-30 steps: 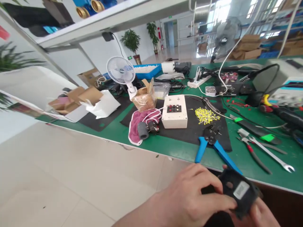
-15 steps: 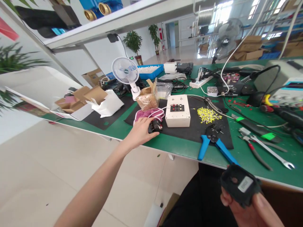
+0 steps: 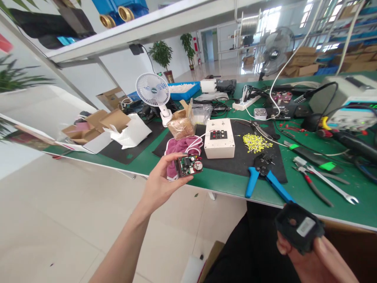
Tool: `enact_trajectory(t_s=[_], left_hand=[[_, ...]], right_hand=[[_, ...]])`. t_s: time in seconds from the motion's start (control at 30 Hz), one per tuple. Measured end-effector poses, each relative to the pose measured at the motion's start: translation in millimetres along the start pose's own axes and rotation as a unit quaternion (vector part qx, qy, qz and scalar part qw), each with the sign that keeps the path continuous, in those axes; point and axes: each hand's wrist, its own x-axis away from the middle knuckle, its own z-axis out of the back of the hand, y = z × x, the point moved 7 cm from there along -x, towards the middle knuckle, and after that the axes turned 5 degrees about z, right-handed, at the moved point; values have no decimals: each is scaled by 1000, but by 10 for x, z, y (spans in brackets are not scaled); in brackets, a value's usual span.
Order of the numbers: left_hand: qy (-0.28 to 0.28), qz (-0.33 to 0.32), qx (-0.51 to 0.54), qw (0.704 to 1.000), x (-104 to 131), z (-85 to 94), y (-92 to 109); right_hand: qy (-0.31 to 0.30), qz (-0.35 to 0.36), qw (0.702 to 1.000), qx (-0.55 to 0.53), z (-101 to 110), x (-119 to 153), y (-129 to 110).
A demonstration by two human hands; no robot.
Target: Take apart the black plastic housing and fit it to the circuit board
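My left hand [image 3: 165,177] is closed on a small circuit board module [image 3: 190,165], thumb below and fingers above. Its board side, with green parts and a round silver piece, is turned toward me, above the bench's front edge. Behind it lies a purple cloth [image 3: 176,148], and to the right stands a white box with buttons [image 3: 219,147]. At the lower right my right hand [image 3: 318,251] grips a black plastic housing [image 3: 299,228] by its edges. Its hollow side faces up, showing a pale label and a round brownish spot.
Blue-handled crimping pliers [image 3: 262,175] lie on the black mat, near a pile of yellow-capped terminals [image 3: 256,143]. Further right are pliers [image 3: 312,182] and a wrench [image 3: 335,184]. A small white fan [image 3: 153,90] and an opened carton [image 3: 182,124] stand behind the cloth.
My left hand has lifted the circuit board module off the bench by the cloth and tilted its component side toward me. The right hand keeps holding the black housing nearly still.
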Motion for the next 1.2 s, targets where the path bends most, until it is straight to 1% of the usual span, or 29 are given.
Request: enact_trajectory(t_s=[0.07,0.13,0.27,0.37,0.43,0.47,0.5,0.53,0.57,0.6,0.63,0.7,0.73,0.77,0.8,0.83,0.87,0.9,0.93,0.97,1.0,1.03,1.07,1.1,1.13,1.17,1.2], left_hand=[[5,4,93,996,87,-41,40],[8,16,161,987,136,-90,35],[30,61,244,967,185,-169,-37],[38,92,287,953,200,-233,-47],[38,113,305,945,201,-274,-32],[39,124,314,941,201,-291,-22],[43,132,324,936,199,-302,-11],[47,138,333,932,198,-310,2],[50,141,341,928,195,-316,14],[53,144,347,925,193,-322,25],[57,144,351,923,191,-326,35],[64,144,360,920,187,-334,49],[68,144,365,917,185,-338,52],[74,144,369,915,183,-342,53],[78,145,372,914,182,-349,52],[82,148,372,913,180,-360,50],[85,151,371,912,179,-373,48],[89,153,367,913,180,-389,48],[92,155,361,915,182,-408,50],[95,156,354,917,186,-431,56],[98,155,347,920,192,-453,68],[100,151,339,923,199,-476,87],[101,145,331,927,207,-498,113],[100,139,321,931,217,-517,143],[99,133,312,936,228,-531,176],[97,127,303,940,240,-541,210],[94,122,295,943,252,-547,241]], right_hand=[[-2,-1,1000,8,-112,-2,-43],[-4,0,1000,16,-189,4,-82],[5,2,1000,31,-235,15,-116],[3,4,999,51,-296,-20,-135],[11,31,995,99,-337,-108,-208],[23,64,988,137,-341,-177,-286],[43,110,975,186,-328,-257,-392],[68,164,952,250,-299,-341,-520],[96,216,914,330,-260,-424,-653],[123,257,859,425,-218,-509,-774],[147,281,790,524,-171,-595,-871],[172,290,648,683,-72,-767,-982],[170,290,594,731,-37,-837,-1004],[159,294,559,759,-27,-886,-1011],[144,303,539,773,-52,-910,-1008],[134,316,531,775,-114,-903,-1004],[130,334,535,765,-213,-867,-1006],[132,357,552,742,-349,-805,-1014],[136,376,583,707,-510,-734,-1021],[131,394,628,658,-693,-663,-1018],[107,406,686,595,-898,-609,-994],[65,387,756,524,-1101,-598,-930],[22,352,818,454,-1301,-607,-843],[-18,315,870,378,-1488,-620,-752],[-55,279,904,320,-1661,-633,-659],[-77,252,926,270,-1794,-644,-584],[-90,232,940,233,-1890,-653,-522]])
